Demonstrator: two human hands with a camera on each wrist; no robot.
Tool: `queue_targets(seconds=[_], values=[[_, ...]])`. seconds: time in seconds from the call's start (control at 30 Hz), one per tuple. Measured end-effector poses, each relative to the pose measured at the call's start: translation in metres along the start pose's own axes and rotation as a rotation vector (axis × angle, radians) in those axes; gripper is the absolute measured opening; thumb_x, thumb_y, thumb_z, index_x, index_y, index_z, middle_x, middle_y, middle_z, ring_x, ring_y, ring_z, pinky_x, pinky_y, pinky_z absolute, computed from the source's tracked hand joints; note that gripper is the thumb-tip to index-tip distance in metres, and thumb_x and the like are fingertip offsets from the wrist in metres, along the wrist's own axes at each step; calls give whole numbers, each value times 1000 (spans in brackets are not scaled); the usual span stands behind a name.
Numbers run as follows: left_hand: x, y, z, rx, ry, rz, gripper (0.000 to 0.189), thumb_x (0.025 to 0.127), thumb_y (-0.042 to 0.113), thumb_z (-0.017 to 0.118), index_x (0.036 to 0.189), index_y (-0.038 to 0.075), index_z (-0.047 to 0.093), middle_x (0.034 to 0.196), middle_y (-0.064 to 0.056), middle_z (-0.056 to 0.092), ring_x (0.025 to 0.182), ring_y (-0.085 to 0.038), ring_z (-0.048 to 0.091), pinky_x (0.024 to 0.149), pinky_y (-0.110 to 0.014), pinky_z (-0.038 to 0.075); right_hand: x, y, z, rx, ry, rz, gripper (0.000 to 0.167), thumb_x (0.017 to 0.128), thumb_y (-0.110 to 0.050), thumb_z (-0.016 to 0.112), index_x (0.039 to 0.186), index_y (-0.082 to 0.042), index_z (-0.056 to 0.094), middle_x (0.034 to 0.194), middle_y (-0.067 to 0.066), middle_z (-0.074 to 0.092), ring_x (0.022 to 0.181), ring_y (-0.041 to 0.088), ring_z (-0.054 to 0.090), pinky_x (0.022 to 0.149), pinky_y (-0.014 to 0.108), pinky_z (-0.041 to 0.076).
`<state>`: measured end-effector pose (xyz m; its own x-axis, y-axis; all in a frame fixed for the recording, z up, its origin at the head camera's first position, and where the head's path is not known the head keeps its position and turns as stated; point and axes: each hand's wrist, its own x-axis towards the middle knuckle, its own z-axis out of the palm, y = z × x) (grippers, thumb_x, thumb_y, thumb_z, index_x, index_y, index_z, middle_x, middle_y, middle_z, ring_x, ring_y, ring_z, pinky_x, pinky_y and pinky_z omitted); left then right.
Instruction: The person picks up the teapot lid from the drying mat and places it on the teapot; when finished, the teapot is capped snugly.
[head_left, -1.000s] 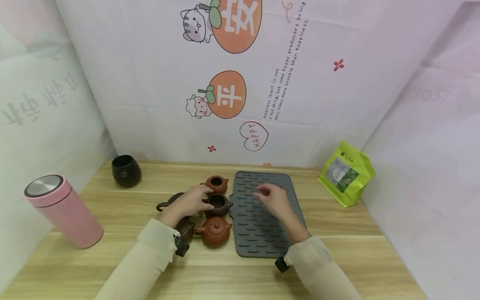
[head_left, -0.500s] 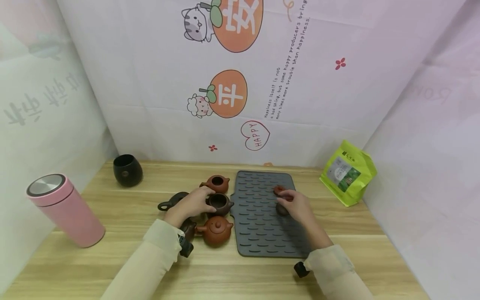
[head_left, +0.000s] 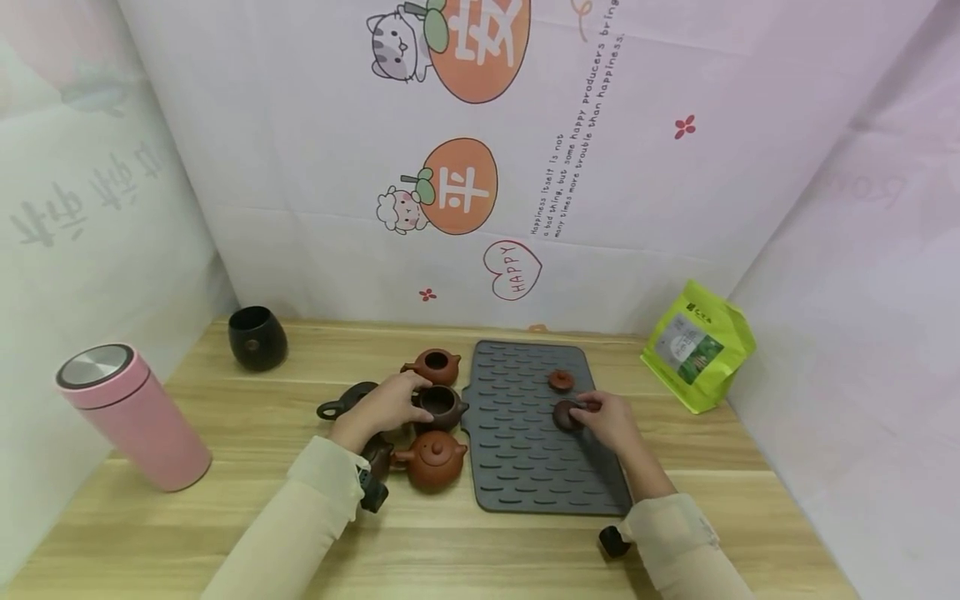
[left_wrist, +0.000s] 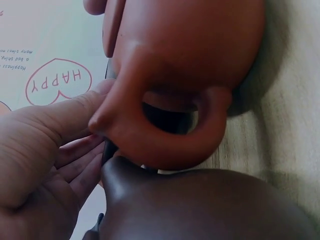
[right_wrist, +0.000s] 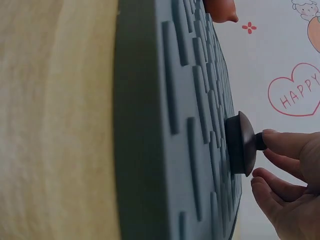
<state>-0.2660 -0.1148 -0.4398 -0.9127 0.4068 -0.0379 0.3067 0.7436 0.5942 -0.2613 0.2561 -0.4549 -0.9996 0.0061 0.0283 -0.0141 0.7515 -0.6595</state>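
- Cream sleeves (head_left: 675, 533) reach in from 5 and 7 o'clock, taking the middle of the gray mat (head_left: 517, 483) as dial centre and the back sheet as 12.
- Red lidded teapot (head_left: 435, 461), just off the mat's edge towards 8 to 9 o'clock, its handle close to the spout of a dark brown teapot (head_left: 378, 454) half hidden by the left wrist.
- Pink flask (head_left: 142, 417), upright at 9, well apart from the pots.
- Right hand (head_left: 611, 421): thumb and forefinger pinch the knob of the dark lid (head_left: 567, 415), which sits knob up on the mat.
- Left hand (head_left: 390, 404): thumb and fingers bent around the handle side of the dark open teapot (head_left: 441, 408); how firmly they press, I cannot tell. Behind that hand, towards 9, a black handled pot (head_left: 356, 396) partly shows.
- Red lid (head_left: 561, 381), on the mat at the dark lid's 12.
- Green bag (head_left: 697, 350), at 2.
- Red open teapot (head_left: 437, 367), at the dark open one's 12.
- Black cup (head_left: 257, 337), at 10.
- White printed sheet (head_left: 322, 167), at 12.
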Motion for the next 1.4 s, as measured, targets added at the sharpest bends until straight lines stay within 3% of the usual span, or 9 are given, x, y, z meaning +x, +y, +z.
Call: queue_targets(seconds=[0.37,0.87,1.07,1.4], values=[[1,-2,0,-24,13,5,53,86,17,78,132,-1,58,129,-16,58,118,-32,54,92,-44,48,-1,2,2,5,-28,35,23,89,-13,73,107,1,70,104,15,68,91,29,63,72,41,52],[1,-3,2,-49,18,3,53,85,16,78,132,-1,58,127,-14,59,116,-31,56,90,-43,49,0,1,4,-7,-21,3,21,89,-15,73,104,-2,71,102,13,68,92,29,63,73,42,52],[2,-5,4,-44,21,-2,55,85,17,79,132,1,58,128,-13,59,117,-30,56,91,-43,49,0,-14,4,-3,-7,-32,20,87,-17,74,102,-3,72,100,11,69,94,29,64,75,42,52],[1,-5,4,-50,22,-11,55,85,18,78,133,1,57,130,-13,57,117,-30,55,91,-43,49,3,-47,15,11,-17,-37,22,87,-22,76,103,-7,73,112,14,66,102,30,61,79,44,50]])
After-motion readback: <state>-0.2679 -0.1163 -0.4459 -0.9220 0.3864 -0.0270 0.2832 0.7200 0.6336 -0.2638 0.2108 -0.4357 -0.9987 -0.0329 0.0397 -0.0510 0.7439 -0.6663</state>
